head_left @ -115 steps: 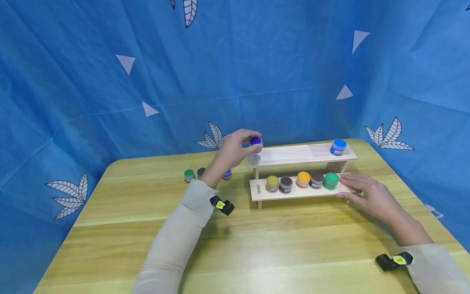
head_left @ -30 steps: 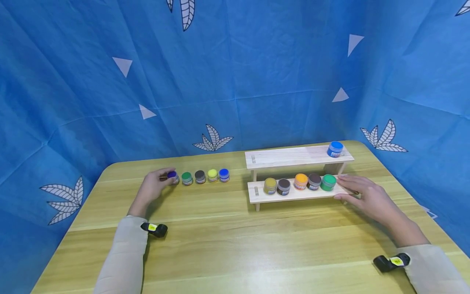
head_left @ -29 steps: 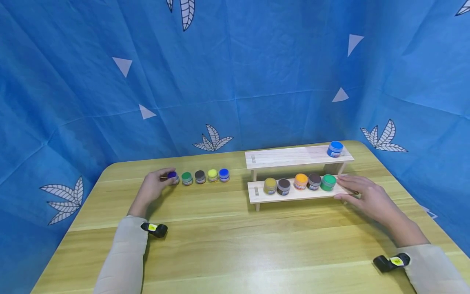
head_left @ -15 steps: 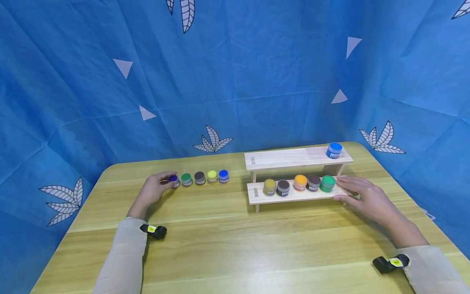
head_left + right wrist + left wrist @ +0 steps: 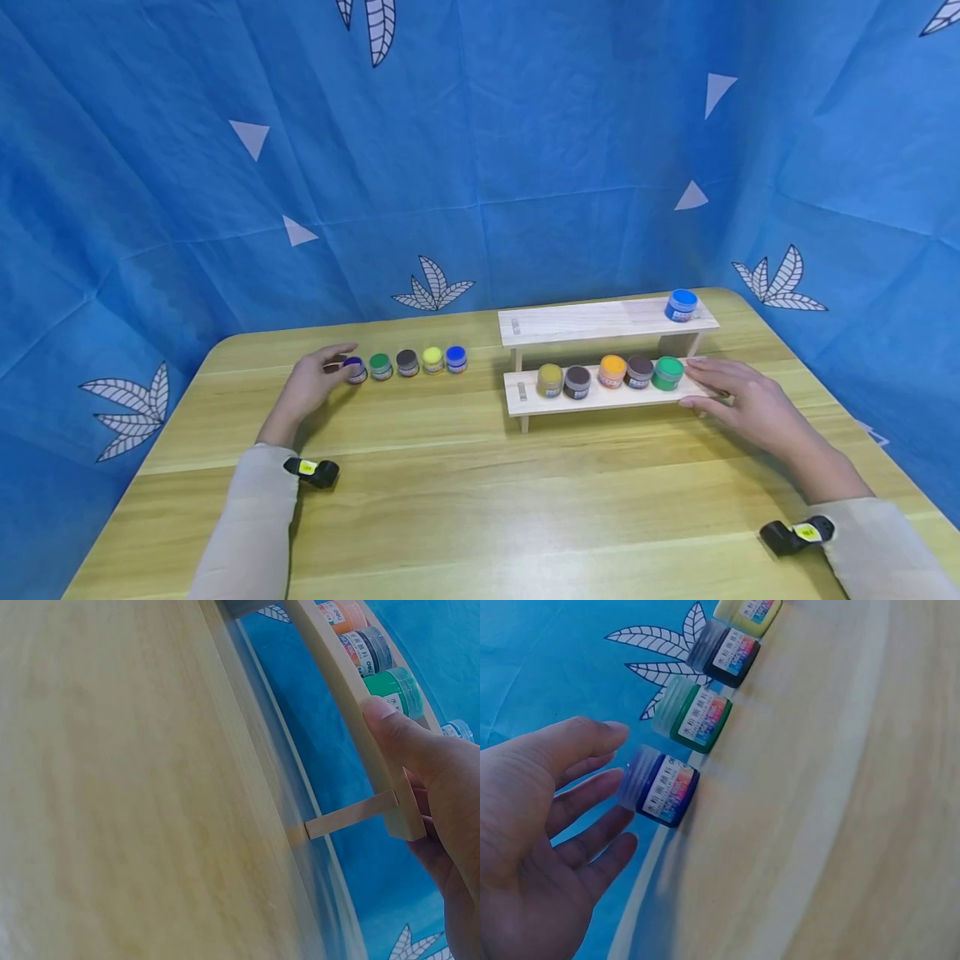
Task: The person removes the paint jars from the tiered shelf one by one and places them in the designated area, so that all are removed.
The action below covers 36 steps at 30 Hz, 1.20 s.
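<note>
At the left end of a row of paint jars on the table stands a purple-lidded paint jar [image 5: 356, 371]. My left hand [image 5: 307, 385] is beside it; in the left wrist view the thumb and fingers are spread around its lid, with a gap at the thumb. Green [image 5: 381, 367], dark brown [image 5: 407, 363], yellow [image 5: 432, 361] and blue [image 5: 456, 360] jars continue the row rightward. My right hand [image 5: 753, 406] grips the right end of the lower shelf of a two-tier wooden rack [image 5: 585, 322], thumb on its front edge in the right wrist view.
On the lower shelf stand mustard [image 5: 550, 381], dark brown [image 5: 577, 382], orange [image 5: 612, 372], another brown [image 5: 639, 372] and green [image 5: 667, 373] jars. A blue jar [image 5: 682, 306] sits at the upper shelf's right end. A blue curtain [image 5: 480, 150] hangs behind the table [image 5: 480, 500].
My left hand has carried the purple jar from the upper shelf's left end to the row's left end on the table, then loosened its fingers from it. The right hand has stayed on the rack.
</note>
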Available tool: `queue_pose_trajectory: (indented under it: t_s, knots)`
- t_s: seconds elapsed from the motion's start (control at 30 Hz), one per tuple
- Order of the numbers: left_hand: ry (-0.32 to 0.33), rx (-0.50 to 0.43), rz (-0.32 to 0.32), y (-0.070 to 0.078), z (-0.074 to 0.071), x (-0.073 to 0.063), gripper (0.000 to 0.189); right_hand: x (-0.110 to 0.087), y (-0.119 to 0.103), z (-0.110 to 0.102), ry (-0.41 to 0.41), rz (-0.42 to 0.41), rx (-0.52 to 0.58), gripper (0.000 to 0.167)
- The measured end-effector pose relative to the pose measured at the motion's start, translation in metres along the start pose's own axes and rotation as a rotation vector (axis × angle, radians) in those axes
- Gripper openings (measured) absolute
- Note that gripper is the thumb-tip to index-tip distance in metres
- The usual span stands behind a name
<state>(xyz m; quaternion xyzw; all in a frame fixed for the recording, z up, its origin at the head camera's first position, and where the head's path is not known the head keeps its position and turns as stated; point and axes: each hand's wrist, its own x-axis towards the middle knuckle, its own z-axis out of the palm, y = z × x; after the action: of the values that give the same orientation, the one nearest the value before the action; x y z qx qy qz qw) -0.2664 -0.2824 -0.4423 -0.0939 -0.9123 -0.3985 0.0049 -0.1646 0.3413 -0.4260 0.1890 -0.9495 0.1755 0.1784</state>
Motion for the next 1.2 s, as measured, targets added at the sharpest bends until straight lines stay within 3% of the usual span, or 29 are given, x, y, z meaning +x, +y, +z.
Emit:
queue_pose_trajectory:
  t_s: [0.33, 0.67, 0.93, 1.2]
  knots:
    - [0.046, 0.014, 0.015, 0.022, -0.003, -0.001, 0.052, 0.002, 0.001, -0.001, -0.011, 0.002, -0.007, 0.058]
    - [0.051, 0.058, 0.102, 0.05, 0.005, 0.004, 0.047, 0.002, 0.001, -0.001, -0.014, -0.006, 0.004, 0.058]
    - [0.041, 0.096, 0.168, 0.091, 0.019, 0.012, 0.047, 0.001, 0.0, -0.001, -0.019, 0.005, 0.007, 0.058]
    - [-0.014, 0.088, 0.253, 0.138, 0.037, 0.021, 0.048, 0.002, 0.001, -0.002, -0.007, -0.009, 0.0, 0.057]
